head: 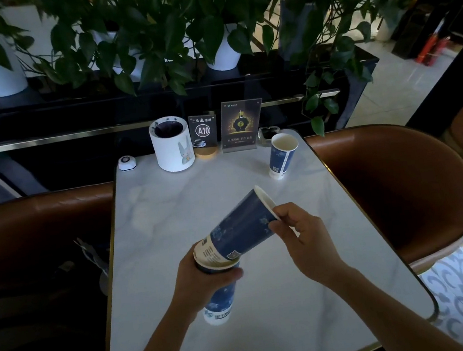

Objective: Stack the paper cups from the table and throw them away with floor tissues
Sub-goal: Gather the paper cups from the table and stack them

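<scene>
My left hand [200, 284] grips an upright blue-and-white paper cup [220, 302] that stands on the white marble table [283, 300]. My right hand [298, 231] holds a second blue cup [239, 226] by its rim. This cup is tilted, and its bottom end enters the mouth of the upright cup. A third blue paper cup [281, 154] stands upright and alone near the table's far right corner. No floor tissues show in this view.
At the table's far edge stand a white cylindrical holder [173, 150], an A10 sign [204, 136], a framed card [240, 124], a glass ashtray [266, 134] and a call button [127, 162]. Brown armchairs [394, 184] flank the table. Potted plants [222, 51] line the ledge behind.
</scene>
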`<action>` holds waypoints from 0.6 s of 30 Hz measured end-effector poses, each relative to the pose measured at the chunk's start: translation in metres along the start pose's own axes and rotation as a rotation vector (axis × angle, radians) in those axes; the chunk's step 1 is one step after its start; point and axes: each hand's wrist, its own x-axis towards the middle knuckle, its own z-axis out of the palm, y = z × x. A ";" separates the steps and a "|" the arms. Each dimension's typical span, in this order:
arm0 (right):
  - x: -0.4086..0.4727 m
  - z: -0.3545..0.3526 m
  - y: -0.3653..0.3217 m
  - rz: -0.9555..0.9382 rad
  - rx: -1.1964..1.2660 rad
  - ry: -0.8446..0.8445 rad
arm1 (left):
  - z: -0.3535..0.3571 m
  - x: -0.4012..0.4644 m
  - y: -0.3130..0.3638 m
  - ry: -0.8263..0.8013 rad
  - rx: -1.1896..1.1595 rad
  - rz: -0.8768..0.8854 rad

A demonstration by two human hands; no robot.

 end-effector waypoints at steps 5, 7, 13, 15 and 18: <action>0.000 0.002 0.004 -0.018 -0.049 -0.048 | 0.003 -0.003 0.008 -0.051 0.204 0.080; 0.000 0.003 0.003 -0.015 -0.056 -0.086 | 0.004 -0.005 0.006 -0.100 0.152 0.085; -0.009 0.016 0.001 -0.060 -0.120 -0.289 | 0.011 -0.009 0.009 -0.069 0.182 0.188; -0.017 0.023 0.000 -0.093 -0.155 -0.363 | 0.013 -0.008 0.010 -0.064 0.147 0.195; -0.026 0.032 -0.006 -0.133 -0.161 -0.420 | 0.013 -0.005 0.011 -0.083 0.094 0.199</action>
